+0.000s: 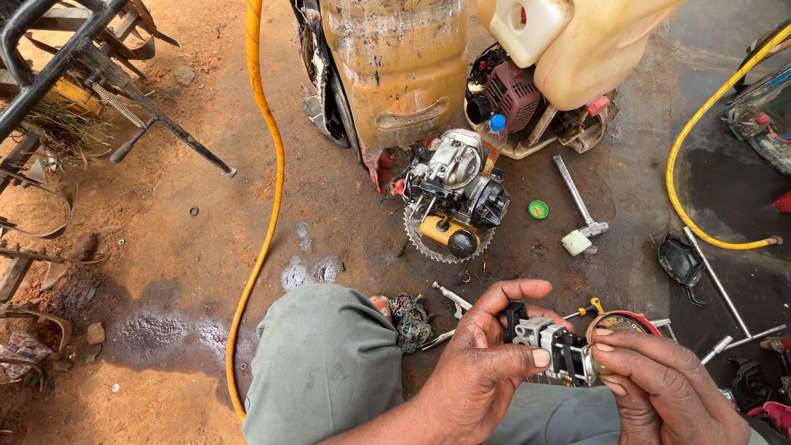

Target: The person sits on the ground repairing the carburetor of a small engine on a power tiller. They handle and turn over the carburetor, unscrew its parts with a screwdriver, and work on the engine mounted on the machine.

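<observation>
My left hand [486,350] grips a small grey and black metal engine part [554,346] from the left, thumb on its near side. My right hand [659,387] pinches the part's right end with fingertips, just below a round red-rimmed piece [624,323]. Both hands hover above my knee in grey-green trousers [325,363]. On the oily ground ahead sits a small engine [455,194] resting on a toothed saw disc [428,239].
Two yellowish sprayer tanks [395,66] [577,45] stand at the back. A yellow hose [268,206] runs down the left, another hose [688,156] curves at the right. A socket wrench [577,202], green cap [538,209], black cover [681,259], rag [409,320] and loose tools lie around.
</observation>
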